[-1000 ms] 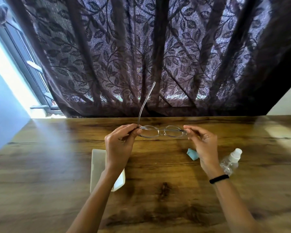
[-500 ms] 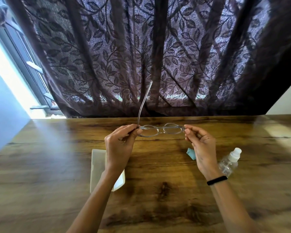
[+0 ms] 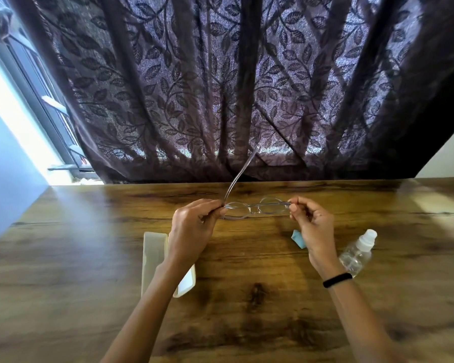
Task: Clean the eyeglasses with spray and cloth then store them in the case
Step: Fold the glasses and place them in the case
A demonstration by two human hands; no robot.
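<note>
Clear-framed eyeglasses (image 3: 257, 208) hang just above the wooden table (image 3: 247, 297), held at both ends. My left hand (image 3: 194, 229) pinches the left hinge, where one temple arm sticks up and away toward the curtain. My right hand (image 3: 312, 226) pinches the right end of the frame. A pale open case (image 3: 154, 255) lies under my left forearm. A folded light-blue cloth (image 3: 298, 239) lies beside my right hand, partly hidden by it. A clear spray bottle (image 3: 358, 254) with a white cap lies to the right of my right wrist.
A dark leaf-patterned curtain (image 3: 233, 87) hangs along the table's far edge. A bright window (image 3: 19, 106) and a blue wall are at the left. Bare wood stretches in front of my forearms.
The raised temple arm has swung a little to the right and the frame has tilted slightly. Both hands keep their pinch on the frame's ends.
</note>
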